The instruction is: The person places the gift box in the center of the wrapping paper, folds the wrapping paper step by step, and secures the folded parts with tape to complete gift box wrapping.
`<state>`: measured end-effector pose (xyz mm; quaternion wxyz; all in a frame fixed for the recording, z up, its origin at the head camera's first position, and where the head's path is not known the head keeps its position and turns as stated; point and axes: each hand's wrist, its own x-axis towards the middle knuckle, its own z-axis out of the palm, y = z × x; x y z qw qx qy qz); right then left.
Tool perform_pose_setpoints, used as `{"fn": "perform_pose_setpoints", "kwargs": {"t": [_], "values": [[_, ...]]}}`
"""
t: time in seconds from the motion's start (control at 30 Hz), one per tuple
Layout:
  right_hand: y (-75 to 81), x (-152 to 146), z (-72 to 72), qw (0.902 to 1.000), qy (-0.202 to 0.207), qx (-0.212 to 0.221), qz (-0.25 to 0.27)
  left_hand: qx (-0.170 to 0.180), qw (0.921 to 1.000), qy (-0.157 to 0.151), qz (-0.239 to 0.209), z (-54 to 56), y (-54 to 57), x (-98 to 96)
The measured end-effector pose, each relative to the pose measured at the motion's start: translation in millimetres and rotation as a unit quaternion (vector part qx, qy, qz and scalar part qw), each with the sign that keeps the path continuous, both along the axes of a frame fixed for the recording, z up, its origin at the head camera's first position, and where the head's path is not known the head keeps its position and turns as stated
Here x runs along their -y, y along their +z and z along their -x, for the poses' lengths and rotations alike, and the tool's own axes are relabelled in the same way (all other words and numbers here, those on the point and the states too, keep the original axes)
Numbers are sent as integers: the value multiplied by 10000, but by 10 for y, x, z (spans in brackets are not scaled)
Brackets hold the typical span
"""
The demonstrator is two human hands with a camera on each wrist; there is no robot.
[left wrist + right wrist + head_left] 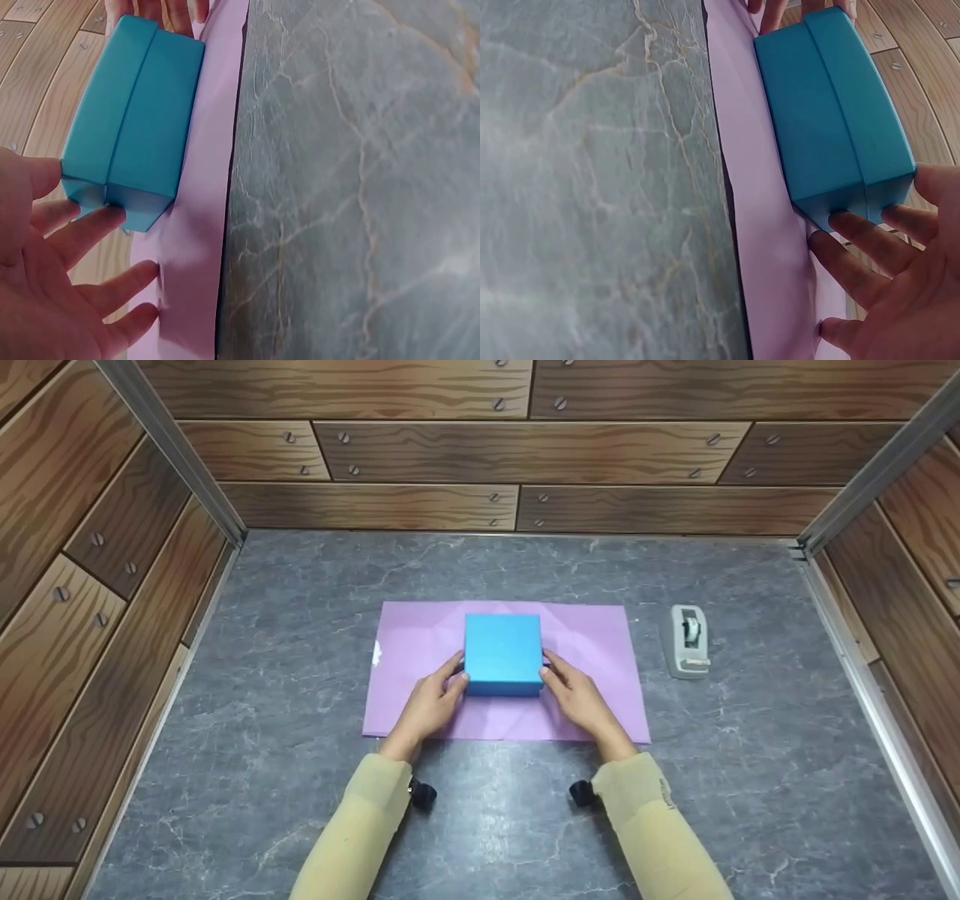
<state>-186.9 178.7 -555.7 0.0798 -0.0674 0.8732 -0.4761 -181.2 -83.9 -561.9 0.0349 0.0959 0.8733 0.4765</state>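
A blue lidded box [502, 649] sits over the middle of a purple sheet of paper [405, 701]. My left hand [431, 701] grips its left side, thumb near the front corner. In the left wrist view, the thumb and two fingers touch the end of the box [150, 120], while the other two fingers reach down to the paper [191, 285]. On the right side, my right hand [577, 697] holds the box the same way. Its thumb is at the lid's edge in the right wrist view, with fingertips against the end of the box [817, 112] and lower fingers by the paper.
A grey tape dispenser [688, 641] stands right of the paper on the grey marbled tabletop [285, 675]. Wood-patterned panels [420, 450] close in the back and both sides, with metal rails along the edges. The sheet has a small white patch [376, 653] at its left edge.
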Motion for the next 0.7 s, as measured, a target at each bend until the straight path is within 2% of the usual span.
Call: {"fn": "perform_pose_setpoints", "kwargs": {"t": [0.23,0.3,0.4,0.53,0.63,0.7], "values": [[-15,13,-4,10000,-42,-33,74,16,10000,49,7,-4,11,26],[-14,17,-5,9999,-72,-49,102,-46,9999,143,27,-7,15,55],[-4,18,-7,9998,-131,-124,109,-272,9981,411,367,-15,23,125],[14,0,-22,9995,-191,-268,3,-733,9877,832,1104,-42,25,287],[27,-32,-41,9991,-212,-337,-174,-885,9783,1218,1423,-70,23,441],[23,-62,-48,9986,-213,-370,-319,-837,9731,1496,1539,-90,30,550]]}}
